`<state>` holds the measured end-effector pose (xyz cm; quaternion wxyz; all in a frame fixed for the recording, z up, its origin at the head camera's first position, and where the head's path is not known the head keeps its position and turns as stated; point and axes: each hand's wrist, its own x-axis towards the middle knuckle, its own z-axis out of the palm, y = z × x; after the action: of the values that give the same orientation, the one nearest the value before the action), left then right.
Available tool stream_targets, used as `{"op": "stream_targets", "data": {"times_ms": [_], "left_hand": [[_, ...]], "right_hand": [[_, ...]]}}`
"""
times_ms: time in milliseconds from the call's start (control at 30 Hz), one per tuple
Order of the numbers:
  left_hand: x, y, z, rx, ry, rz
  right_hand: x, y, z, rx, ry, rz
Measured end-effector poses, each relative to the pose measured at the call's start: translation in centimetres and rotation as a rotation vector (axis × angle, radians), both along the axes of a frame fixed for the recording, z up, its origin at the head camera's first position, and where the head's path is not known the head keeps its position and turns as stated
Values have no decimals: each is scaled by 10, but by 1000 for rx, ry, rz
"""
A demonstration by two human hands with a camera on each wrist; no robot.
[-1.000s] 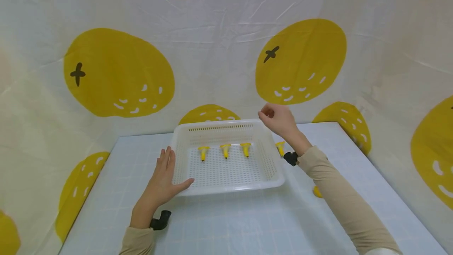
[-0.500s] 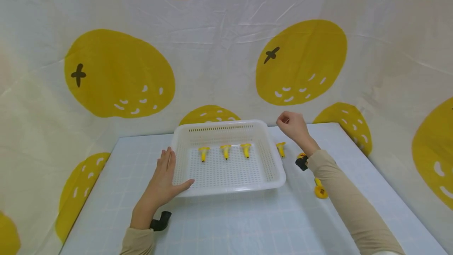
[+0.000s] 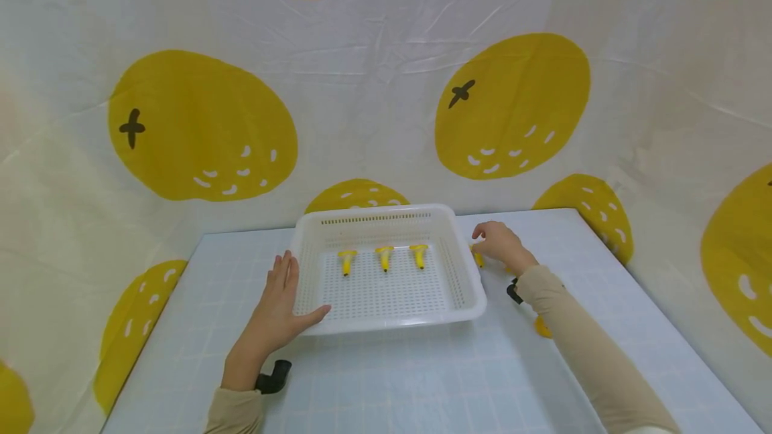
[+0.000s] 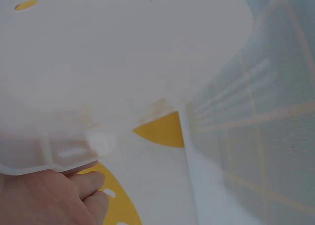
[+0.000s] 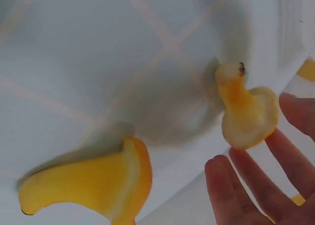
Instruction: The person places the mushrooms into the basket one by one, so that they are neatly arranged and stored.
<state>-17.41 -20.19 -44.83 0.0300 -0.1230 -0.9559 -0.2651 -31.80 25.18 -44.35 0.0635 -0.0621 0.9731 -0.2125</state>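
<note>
L hand [image 3: 271, 307] w/ thumb [image 3: 311, 318] splayed, R hand [image 3: 500, 245] w/ fingers [image 5: 256, 180] parted

One basket [image 3: 392, 321], six yellow mushroom-shaped pieces [image 3: 384, 258] (three inside), two hands [image 3: 273, 310]

The head view is lit softly and evenly, with a slightly dim, greyish cast. Creases in the far curtain [image 3: 374, 99] are picked out by faint highlights. A pale sheen is thrown on the near part of the table [image 3: 386, 387], and a broad, soft-edged shadow is cast left of the right sleeve [image 3: 594, 347]. In the left wrist view, the wall of the basket [image 4: 123, 52] is rendered flat and washed out, and pale streaks are reflected on the cloth to its right. The right wrist view is dimmer; blurred shadows are spread beside the yellow pieces [image 5: 88, 178], and the cloth's lines are left soft.
</note>
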Motion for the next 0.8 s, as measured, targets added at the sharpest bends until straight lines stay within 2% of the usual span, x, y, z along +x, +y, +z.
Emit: {"op": "stream_targets", "data": {"times_ms": [133, 300, 500, 800], "left_hand": [[0, 0, -1, -1, 2, -2], [0, -1, -2, 0, 2, -3], [1, -1, -1, 1, 8, -6], [2, -1, 0, 6, 12, 0]], "right_hand": [[1, -2, -9, -4, 13, -8], [1, -5, -13, -9, 41, -30], [-3, -6, -14, 9, 15, -68], [-4, -5, -16, -25, -3, -81]]}}
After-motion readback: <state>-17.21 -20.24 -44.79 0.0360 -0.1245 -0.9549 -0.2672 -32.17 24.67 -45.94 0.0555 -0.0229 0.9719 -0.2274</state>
